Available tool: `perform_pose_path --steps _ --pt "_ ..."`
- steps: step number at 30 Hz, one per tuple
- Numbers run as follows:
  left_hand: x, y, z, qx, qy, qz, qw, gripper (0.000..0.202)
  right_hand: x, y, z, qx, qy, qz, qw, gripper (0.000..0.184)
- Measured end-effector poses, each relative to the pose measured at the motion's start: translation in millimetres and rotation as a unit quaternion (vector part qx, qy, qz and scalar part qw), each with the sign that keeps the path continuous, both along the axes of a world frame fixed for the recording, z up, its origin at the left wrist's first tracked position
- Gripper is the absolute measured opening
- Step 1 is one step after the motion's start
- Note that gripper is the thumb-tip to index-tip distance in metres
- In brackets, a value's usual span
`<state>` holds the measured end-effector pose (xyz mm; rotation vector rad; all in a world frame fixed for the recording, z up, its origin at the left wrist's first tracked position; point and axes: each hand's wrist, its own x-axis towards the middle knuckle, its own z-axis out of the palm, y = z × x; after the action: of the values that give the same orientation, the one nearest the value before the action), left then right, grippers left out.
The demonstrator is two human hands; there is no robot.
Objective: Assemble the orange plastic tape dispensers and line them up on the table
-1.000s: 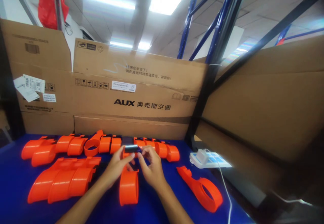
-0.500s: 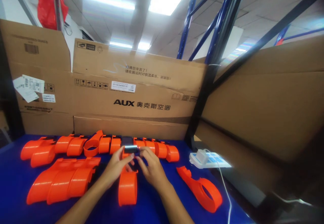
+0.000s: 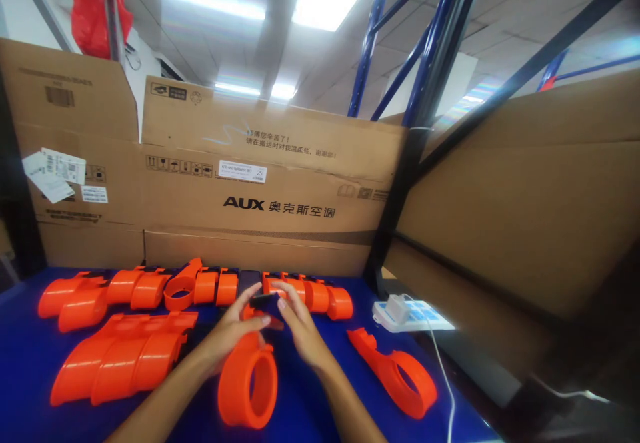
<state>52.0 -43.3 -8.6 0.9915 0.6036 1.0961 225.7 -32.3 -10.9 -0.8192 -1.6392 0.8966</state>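
Between my two hands is an orange plastic tape dispenser [image 3: 227, 389], its round hoop hanging toward me and its upper end partly hidden by fingers. My left hand [image 3: 229, 333] is closed around the dispenser's upper part, the thumb lying across it. On the other side, my right hand [image 3: 303, 329] has its thumb and fingers at the dark piece [image 3: 263, 300] on the dispenser's far end. To the right, a separate orange dispenser body [image 3: 400, 376] lies on the blue table surface [image 3: 310, 416].
Several orange dispensers [image 3: 83, 309] stand in a row at the back, with another group [image 3: 117, 359] nearer on the left. A white power strip [image 3: 413, 316] with a cable sits at the right edge. A cardboard wall [image 3: 270, 229] and a dark metal post [image 3: 395, 216] bound the table.
The dispenser has turned in my hands, so its hoop now shows its open side. The shiny roller that faced me has rotated out of sight, and a dark piece shows there instead.
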Motion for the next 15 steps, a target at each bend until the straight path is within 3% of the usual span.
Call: perform_pose_path --steps 3,5,10,15 --pt "-1 -3 -1.1 -0.011 0.006 -0.053 0.999 0.093 -3 -1 0.7 -0.059 0.035 0.067 0.995 0.04" --pt "0 1 -4.8 0.0 0.008 -0.072 0.997 0.09 -5 -1 -0.9 -0.068 0.061 0.066 0.994 0.04" --pt "5 16 -10.8 0.028 0.023 -0.03 0.999 0.061 -13 5 -9.3 -0.051 0.072 0.007 0.996 0.036" --pt "4 21 -7.3 0.022 0.026 -0.011 0.999 0.058 -21 7 -11.7 -0.023 0.06 -0.005 0.998 0.034"
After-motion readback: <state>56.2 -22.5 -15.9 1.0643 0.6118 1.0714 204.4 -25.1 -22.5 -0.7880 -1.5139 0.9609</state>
